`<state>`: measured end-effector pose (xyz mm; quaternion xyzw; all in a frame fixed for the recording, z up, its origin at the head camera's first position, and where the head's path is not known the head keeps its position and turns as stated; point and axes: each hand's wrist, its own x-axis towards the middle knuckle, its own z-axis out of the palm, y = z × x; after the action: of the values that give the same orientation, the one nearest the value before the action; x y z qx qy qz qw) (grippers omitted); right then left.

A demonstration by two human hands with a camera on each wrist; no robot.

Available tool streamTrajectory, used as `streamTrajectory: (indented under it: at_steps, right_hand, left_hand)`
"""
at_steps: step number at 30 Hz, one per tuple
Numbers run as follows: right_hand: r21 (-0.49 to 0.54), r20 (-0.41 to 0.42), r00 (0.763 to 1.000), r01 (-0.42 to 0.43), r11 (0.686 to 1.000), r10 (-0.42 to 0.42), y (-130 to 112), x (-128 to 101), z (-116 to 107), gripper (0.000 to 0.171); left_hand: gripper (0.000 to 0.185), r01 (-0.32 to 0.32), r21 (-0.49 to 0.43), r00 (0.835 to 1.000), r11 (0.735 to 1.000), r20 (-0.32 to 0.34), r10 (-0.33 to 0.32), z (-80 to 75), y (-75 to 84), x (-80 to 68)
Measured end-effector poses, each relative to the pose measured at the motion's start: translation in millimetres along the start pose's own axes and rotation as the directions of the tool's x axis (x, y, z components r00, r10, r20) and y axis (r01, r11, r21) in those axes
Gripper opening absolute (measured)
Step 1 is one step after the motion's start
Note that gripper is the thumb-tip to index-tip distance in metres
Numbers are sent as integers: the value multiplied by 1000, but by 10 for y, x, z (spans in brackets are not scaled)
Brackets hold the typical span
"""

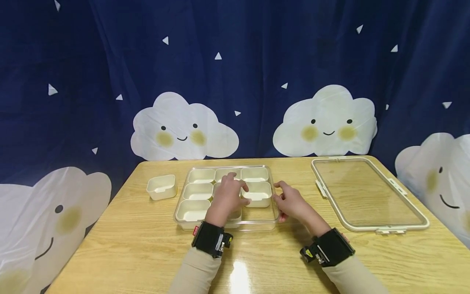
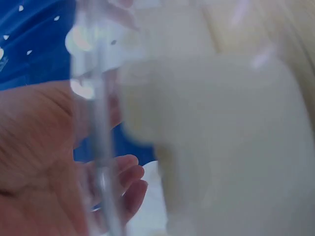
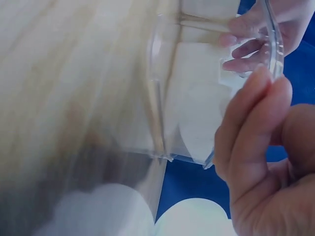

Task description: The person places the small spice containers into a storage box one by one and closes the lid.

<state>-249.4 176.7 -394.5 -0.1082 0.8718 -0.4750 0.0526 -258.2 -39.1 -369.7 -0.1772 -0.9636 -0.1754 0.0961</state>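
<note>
Left hand [image 1: 228,197] is curving loosely, unclenched, beside a rounded cream-plastic cup [image 1: 258,197]; right hand [image 1: 291,202], grip unclear, is touching a rectangular clear-plastic box [image 1: 257,226] near the bench's [image 1: 128,245] far edge.

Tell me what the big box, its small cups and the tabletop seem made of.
Big box: glossy plastic, perhaps glass; see-through wall, bright rim highlights.
Small cups: probably smooth, opaque cream plastic, with thin, rounded walls.
Tabletop: wood or wood-look laminate; grain shows, and bright glare suggests a sheen.
</note>
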Motion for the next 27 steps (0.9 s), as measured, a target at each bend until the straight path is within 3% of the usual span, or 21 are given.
streamTrajectory:
  at_steps: [4,9,12,15,18,21,24,27]
  right_hand:
    - [1,13,999,-41,999,41,-10,-23,-90,46]
    - [-26,26,997,-75,997,76,6,-36,-185,46]
    - [-41,29,995,-93,995,94,26,-37,-242,46]
    - [-56,21,993,-114,992,115,52,-30,-292,47]
    - [-60,16,991,-128,990,130,87,-22,-331,48]
    - [-49,18,990,-136,990,137,111,-18,-352,48]
    - [-39,23,990,-135,990,136,124,-11,-357,49]
    - [-39,24,990,-138,990,139,123,-3,-355,49]
  left_hand:
    - [32,-19,-51,1000,999,-16,19,-82,-1,11]
    - [26,-15,-104,994,994,-114,3,-257,-106,-16]
    - [24,30,-137,984,990,-169,-53,-387,-236,-48]
    - [26,120,-176,969,977,-194,-154,-515,-401,-80]
    - [29,226,-204,940,952,-210,-268,-619,-600,-121]
    - [32,324,-220,896,920,-240,-373,-677,-837,-178]
    - [37,422,-251,844,871,-242,-479,-719,-1071,-272]
    - [44,508,-280,801,815,-194,-566,-740,-1293,-393]
